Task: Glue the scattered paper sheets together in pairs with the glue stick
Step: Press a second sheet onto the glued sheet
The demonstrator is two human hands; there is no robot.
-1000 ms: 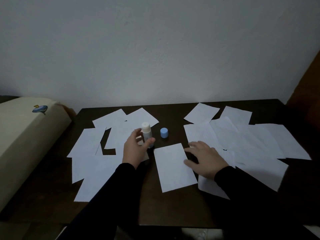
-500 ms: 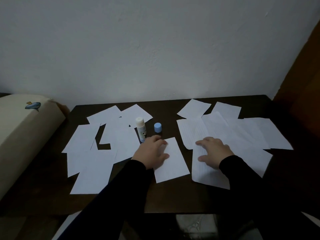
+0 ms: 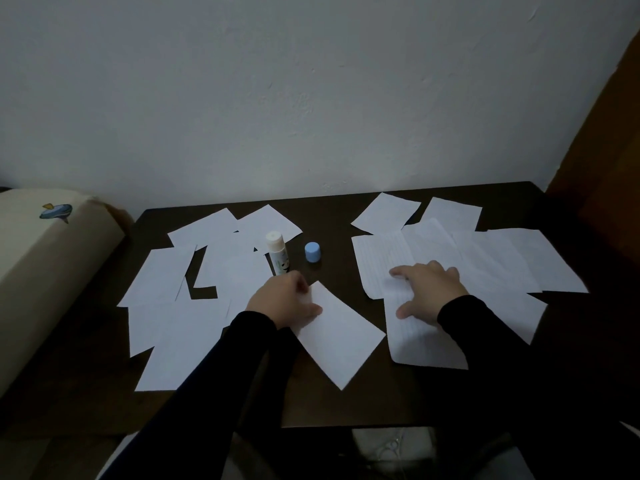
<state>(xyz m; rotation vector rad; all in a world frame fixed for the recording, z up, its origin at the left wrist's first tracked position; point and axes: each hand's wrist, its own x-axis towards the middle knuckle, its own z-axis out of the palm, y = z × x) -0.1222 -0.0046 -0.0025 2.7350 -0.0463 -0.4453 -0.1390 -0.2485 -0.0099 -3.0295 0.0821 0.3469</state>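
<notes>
The left hand (image 3: 282, 303) pinches a blank sheet (image 3: 341, 336) mid-table (image 3: 329, 407); the right hand (image 3: 427, 289) presses flat on lined paper (image 3: 381, 261). An uncapped glue stick (image 3: 277, 252), label unreadable, stands beside its blue cap (image 3: 312, 252).

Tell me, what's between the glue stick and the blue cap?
Only bare dark table; the head view shows nothing between the glue stick and the blue cap.

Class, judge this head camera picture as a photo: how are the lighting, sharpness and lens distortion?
Head view: dim, bluish light; white sheets stand out, dark sleeves merge into the dark table; wide-angle lens bows the table's far edge; glue stick label too soft to read.
</notes>
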